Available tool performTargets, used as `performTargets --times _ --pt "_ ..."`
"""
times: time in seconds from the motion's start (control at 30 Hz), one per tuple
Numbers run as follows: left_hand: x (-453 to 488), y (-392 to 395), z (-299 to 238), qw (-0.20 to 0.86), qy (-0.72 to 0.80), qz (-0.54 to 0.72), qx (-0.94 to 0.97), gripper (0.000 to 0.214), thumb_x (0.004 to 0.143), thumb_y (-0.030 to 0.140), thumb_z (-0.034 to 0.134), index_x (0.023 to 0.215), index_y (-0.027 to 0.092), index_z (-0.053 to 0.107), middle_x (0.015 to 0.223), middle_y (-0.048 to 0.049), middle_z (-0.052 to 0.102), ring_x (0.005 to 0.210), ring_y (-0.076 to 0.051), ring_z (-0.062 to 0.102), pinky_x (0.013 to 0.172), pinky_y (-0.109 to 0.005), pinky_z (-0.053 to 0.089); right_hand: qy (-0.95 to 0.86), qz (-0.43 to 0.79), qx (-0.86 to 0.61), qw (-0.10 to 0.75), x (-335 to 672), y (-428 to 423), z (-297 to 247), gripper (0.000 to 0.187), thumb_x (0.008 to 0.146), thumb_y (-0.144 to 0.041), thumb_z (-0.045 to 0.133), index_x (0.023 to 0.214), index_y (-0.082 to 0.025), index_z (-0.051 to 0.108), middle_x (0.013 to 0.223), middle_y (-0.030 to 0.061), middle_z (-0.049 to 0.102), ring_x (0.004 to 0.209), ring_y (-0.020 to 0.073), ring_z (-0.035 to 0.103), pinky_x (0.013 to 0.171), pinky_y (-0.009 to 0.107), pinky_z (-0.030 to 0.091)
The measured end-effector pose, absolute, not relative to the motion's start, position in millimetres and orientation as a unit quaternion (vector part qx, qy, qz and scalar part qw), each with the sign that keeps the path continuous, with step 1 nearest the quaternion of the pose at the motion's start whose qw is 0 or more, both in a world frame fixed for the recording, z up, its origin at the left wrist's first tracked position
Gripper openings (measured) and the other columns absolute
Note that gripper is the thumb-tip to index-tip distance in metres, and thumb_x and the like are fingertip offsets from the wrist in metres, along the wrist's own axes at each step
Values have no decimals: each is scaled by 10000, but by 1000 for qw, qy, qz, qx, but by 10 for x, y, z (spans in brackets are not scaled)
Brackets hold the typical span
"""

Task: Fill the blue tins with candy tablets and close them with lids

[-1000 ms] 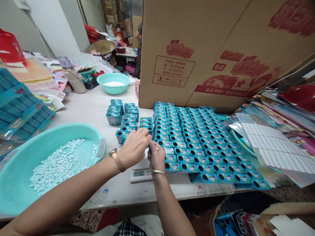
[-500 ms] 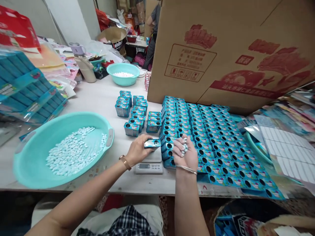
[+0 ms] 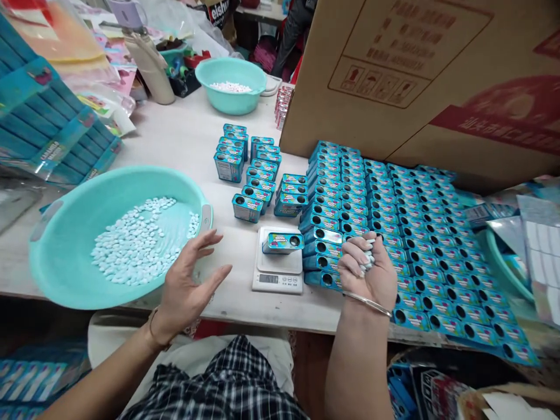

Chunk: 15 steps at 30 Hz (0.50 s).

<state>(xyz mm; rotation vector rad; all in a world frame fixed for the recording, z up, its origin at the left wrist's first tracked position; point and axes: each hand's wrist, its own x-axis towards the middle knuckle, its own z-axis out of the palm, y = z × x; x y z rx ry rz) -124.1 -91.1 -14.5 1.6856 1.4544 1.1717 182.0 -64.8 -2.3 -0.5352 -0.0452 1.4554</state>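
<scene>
Several pale candies [image 3: 368, 256] rest in my right hand [image 3: 371, 271], whose fingers are curled around them, palm up. It hovers over the front left of the rows of blue candy tins [image 3: 420, 233]. My left hand [image 3: 192, 280] holds nothing; its fingers are spread beside the right rim of a large turquoise basin [image 3: 65, 274]. Pale blue candies [image 3: 135, 245] lie inside that basin. Between my hands stands a white kitchen scale [image 3: 277, 282], its display too blurred to read. One blue tin [image 3: 280, 242] with a round dark hole in its top sits on the scale.
Behind the scale stand loose groups of blue tins [image 3: 247, 208]. A big cardboard box [image 3: 420, 128] blocks the back right. Farther back are a smaller turquoise basin [image 3: 231, 99] with white candies and a bottle [image 3: 151, 70]. Wrapped blue packs [image 3: 48, 128] are stacked at left.
My left hand has let go of the tin, which now sits on the scale, and has moved left toward the large basin. My right hand still holds the candies. The view has tilted down.
</scene>
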Motion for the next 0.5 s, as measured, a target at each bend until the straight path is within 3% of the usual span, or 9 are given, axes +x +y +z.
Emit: performTargets --times 0.5 --pt "-929 -663 -264 304 490 407 708 496 846 253 646 1318 268 493 1276 -77 569 1171 -232 540 987 -423 489 -40 628 -291 721 1346 -322 -38 116 910 -276 552 829 -192 550 597 -84 417 402 38 349 299 133 249"
